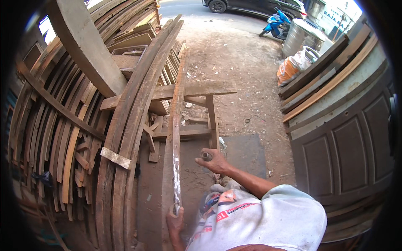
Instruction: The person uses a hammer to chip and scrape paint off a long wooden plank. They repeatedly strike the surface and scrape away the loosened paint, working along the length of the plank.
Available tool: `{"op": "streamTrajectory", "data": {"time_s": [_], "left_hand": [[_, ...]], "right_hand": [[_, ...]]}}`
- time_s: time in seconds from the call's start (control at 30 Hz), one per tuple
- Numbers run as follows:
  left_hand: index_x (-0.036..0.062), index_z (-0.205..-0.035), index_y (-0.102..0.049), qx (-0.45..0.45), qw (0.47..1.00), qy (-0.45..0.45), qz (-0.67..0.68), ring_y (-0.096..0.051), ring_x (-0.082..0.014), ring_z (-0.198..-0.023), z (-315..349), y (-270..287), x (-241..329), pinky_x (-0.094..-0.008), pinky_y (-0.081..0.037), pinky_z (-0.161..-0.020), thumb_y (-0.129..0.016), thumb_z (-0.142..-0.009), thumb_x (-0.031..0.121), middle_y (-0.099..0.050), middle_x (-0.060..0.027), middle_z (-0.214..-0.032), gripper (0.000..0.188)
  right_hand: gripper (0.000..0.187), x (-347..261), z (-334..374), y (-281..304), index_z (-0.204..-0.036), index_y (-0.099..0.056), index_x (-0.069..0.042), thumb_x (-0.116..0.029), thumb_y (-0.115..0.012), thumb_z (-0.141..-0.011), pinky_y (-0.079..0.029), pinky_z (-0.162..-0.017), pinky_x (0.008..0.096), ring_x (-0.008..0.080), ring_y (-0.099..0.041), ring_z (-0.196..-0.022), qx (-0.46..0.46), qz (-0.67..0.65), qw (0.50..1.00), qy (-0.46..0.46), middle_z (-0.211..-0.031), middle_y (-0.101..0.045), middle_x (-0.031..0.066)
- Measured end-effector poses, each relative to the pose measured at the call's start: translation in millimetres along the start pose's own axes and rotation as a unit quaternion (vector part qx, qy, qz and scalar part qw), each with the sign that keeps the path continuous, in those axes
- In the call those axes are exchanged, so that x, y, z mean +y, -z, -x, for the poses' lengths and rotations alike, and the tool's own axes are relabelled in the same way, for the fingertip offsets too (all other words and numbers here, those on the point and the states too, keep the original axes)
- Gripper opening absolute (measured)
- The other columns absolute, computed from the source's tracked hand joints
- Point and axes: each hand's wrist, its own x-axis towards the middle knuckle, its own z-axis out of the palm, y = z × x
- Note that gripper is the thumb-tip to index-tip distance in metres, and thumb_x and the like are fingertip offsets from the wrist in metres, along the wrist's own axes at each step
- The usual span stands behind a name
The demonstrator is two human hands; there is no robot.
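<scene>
A long, narrow wooden beam (177, 121) with patches of white paint lies lengthwise in front of me, across a rough wooden trestle (197, 88). My left hand (175, 222) is closed round the beam's near end, with the thumb on top. To the right of the beam, my right hand (215, 162) is held apart from it. Its fingers wrap round a brown round handle (206, 156), seen end-on; the rest of that tool is hidden. Two long, thick planks (133, 113) lie side by side left of the beam, with a short pale board (116, 157) across them.
Stacked timber (63, 121) fills the left side, by a leaning concrete post (86, 46). To the right are a panelled brown door (347, 144), leaning planks (331, 79), an orange and white sack (292, 69) and a metal drum (302, 39). A blue motorbike (276, 23) and dark car (251, 6) stand beyond.
</scene>
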Motion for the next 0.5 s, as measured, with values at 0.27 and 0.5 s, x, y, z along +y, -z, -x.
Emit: {"op": "streamTrajectory", "data": {"time_s": [0.27, 0.5], "left_hand": [[0.0009, -0.124, -0.054, -0.123, 0.973, 0.036, 0.192, -0.066, -0.0156, -0.070, 18, -8, -4, -0.0312, -0.051, -0.058, -0.064, -0.096, 0.041, -0.070, -0.0128, -0.086, 0.049], [0.0028, -0.122, -0.053, -0.149, 0.884, 0.010, 0.443, -0.061, -0.0178, -0.067, 47, 14, 32, -0.0285, -0.051, -0.059, -0.056, -0.098, 0.028, -0.064, -0.0130, -0.091, 0.034]], "right_hand": [[0.044, 2, 13, -16, -0.074, -0.051, -0.004, -0.038, -0.072, -0.093, -0.038, -0.059, 0.0332, 0.0099, -0.039, -0.066, -0.007, -0.059, 0.997, -0.041, -0.066, -0.045, -0.0017], [0.049, -10, 36, -38, -0.073, -0.052, -0.003, -0.043, -0.072, -0.093, -0.039, -0.060, 0.0335, 0.0101, -0.040, -0.067, 0.019, -0.028, 0.998, -0.055, -0.066, -0.046, -0.0008]]}}
